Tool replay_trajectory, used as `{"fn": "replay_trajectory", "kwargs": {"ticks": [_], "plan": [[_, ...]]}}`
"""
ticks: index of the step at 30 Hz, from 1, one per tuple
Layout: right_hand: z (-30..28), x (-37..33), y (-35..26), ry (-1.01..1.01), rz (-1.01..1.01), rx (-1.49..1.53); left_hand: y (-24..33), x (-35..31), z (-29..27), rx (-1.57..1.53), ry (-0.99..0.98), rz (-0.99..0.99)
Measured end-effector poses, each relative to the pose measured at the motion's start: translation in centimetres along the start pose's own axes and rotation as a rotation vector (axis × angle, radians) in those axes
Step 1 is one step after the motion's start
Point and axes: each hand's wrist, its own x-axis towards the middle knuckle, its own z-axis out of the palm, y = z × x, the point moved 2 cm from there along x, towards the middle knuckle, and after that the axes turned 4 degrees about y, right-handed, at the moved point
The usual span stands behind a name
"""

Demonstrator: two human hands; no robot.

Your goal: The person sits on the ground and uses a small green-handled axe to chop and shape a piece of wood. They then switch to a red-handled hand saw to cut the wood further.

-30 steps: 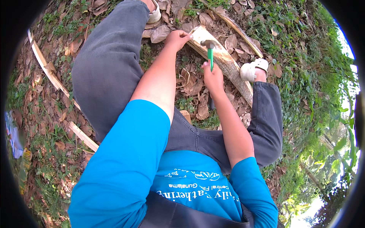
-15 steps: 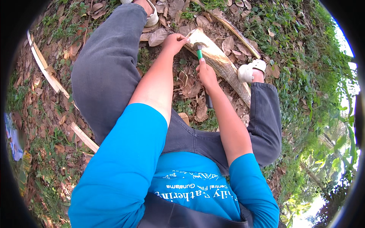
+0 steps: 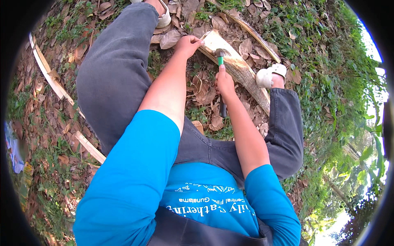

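My right hand is wrapped round the handle of a claw hammer, which has a metal head and a green and black grip. The hammer's head is over the pale cut face of a piece of wood; I cannot tell whether it touches. Rough bark covers the nearer part of that wood, which lies slanting on the ground between my feet. At its far left edge, my left hand has thumb and finger pinched together. Whatever they hold, if anything, is too small to make out.
A long thin strip of wood lies beyond the piece, toward my right shoe. Split pale strips lie at the far left, and another short strip is beside my left leg. Dry leaves and green plants cover the ground.
The hammer's head has shifted slightly right and nearer to me over the wood, with my right hand moving along. My left hand has stayed at the wood's edge.
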Motion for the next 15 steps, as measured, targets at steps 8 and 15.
{"fn": "replay_trajectory", "kwargs": {"ticks": [8, 15], "plan": [[-5.9, -9.0, -15.2, 0.127, -0.618, 0.894, -1.3, -0.3, -0.6, -0.021, 0.047, -0.004], [0.4, -0.8, 0.3, 0.113, -0.223, -0.265, 1.2, -0.9, -0.4, 0.045, 0.055, -0.008]]}}
